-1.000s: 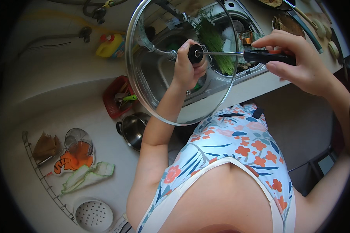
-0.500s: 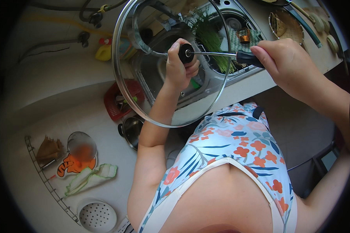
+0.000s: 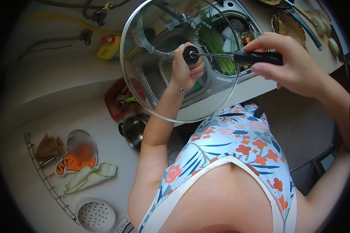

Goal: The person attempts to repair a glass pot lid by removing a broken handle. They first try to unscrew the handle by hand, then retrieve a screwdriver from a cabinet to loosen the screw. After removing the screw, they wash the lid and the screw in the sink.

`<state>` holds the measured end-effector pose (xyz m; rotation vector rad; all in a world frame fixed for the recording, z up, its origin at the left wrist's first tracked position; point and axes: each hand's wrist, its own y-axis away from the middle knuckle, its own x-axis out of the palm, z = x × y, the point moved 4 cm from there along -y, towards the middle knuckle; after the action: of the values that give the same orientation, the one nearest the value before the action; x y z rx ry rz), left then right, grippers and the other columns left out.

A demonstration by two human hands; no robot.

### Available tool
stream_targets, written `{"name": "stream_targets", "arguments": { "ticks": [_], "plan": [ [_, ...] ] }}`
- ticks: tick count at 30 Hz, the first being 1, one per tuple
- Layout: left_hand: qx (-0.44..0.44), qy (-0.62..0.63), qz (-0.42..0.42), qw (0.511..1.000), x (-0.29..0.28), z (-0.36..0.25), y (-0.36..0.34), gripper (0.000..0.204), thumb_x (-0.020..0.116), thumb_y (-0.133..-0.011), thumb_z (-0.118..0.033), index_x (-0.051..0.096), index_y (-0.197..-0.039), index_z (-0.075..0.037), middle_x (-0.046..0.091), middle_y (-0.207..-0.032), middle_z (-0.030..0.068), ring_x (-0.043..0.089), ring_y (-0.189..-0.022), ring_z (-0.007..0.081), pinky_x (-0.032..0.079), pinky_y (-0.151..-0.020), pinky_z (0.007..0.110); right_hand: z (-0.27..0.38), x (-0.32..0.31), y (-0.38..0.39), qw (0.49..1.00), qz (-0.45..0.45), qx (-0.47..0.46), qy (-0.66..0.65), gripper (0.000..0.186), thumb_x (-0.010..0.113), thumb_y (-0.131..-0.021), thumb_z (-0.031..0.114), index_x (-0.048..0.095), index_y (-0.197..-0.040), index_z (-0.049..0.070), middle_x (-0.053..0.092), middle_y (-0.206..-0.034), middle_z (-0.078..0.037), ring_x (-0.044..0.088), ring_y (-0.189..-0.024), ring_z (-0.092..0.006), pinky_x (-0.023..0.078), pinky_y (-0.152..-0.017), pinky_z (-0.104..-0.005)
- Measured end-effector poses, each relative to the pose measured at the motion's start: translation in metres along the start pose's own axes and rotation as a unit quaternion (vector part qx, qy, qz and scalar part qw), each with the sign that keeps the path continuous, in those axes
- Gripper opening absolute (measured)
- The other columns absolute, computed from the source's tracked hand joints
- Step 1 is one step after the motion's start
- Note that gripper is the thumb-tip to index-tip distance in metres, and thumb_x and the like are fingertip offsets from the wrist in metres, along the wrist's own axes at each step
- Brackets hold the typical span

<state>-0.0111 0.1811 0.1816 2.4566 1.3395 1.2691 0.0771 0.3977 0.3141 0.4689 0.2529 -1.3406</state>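
My left hand is closed round the black knob of a clear glass pot lid with a metal rim. The lid is held up on edge, and the hand shows through its glass. A screwdriver with a black handle and thin metal shaft lies level, its tip at the screw in the knob's middle. Round its handle is my right hand, index finger above and thumb below, holding it loosely. A small metal-ringed hole is in the glass.
Behind the lid are a steel sink and long green stalks. A yellow bottle, red basket and steel pot stand left. A woven basket is at the far right, a white colander at the lower left.
The lid and my left hand have shifted slightly right and down. My right hand's fingers have loosened and spread, showing more of the screwdriver handle.
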Motion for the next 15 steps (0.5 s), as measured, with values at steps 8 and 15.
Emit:
{"name": "stream_targets", "arguments": {
  "ticks": [8,15],
  "plan": [
    [0.098,-0.123,-0.023,0.987,0.006,-0.002,0.002,0.031,0.035,-0.092,-0.039,0.045,-0.084,-0.011,0.028,-0.051,-0.0015,0.023,-0.040,0.0068,0.018,-0.037,0.023,-0.027,-0.011,-0.004,0.940,0.110,0.280,-0.163,0.046,0.046,-0.092,0.045,0.064,-0.089,0.003,0.052,-0.054,-0.001,0.044,-0.039,-0.0044,0.029,-0.032,-0.0166],
    [0.124,-0.168,-0.062,0.976,0.008,-0.010,0.009,0.031,0.037,-0.092,-0.040,0.044,-0.085,-0.011,0.029,-0.051,-0.0012,0.024,-0.039,0.0071,0.018,-0.037,0.023,-0.029,0.000,-0.006,0.983,0.063,-0.013,0.175,0.030,0.052,-0.092,0.030,0.060,-0.086,0.001,0.053,-0.059,-0.005,0.051,-0.049,-0.0123,0.040,-0.045,-0.0259]
  ]
}}
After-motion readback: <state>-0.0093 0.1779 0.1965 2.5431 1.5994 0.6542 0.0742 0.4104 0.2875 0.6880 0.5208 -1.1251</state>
